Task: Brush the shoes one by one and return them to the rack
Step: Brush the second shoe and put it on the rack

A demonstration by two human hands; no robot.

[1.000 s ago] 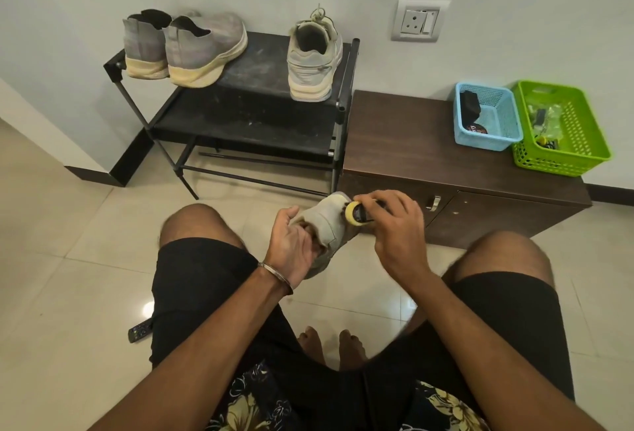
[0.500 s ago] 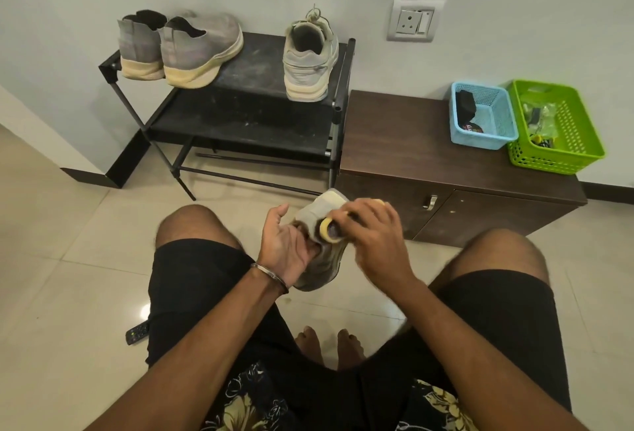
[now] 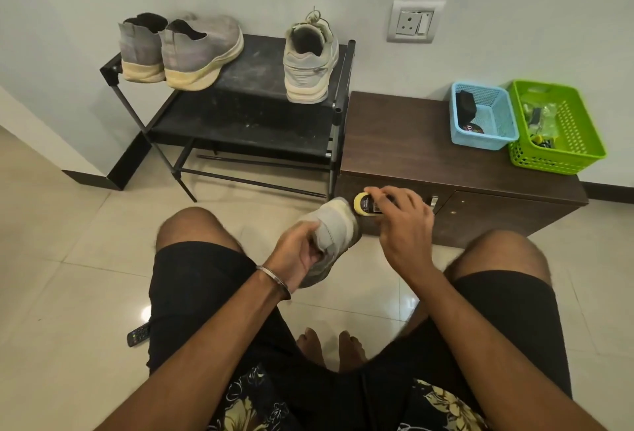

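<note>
L hand (image 3: 297,252) grip clamped on grey shoe (image 3: 334,230), held above the floor btwn the knees. R hand (image 3: 403,224) grip clamped on brush (image 3: 368,203), its yellow end touching the shoe's toe. Beyond the grips: rack (image 3: 240,111) w/ 3 shoes on top shelf; 2 baskets on tabletop (image 3: 404,142), far R.

I wear black shorts (image 3: 202,279) that end above my knees. Below them shows a dark shirt (image 3: 260,403) with a cream flower print. A thin metal bangle (image 3: 274,279) circles my left wrist. My arms, legs and feet (image 3: 329,345) are bare.
</note>
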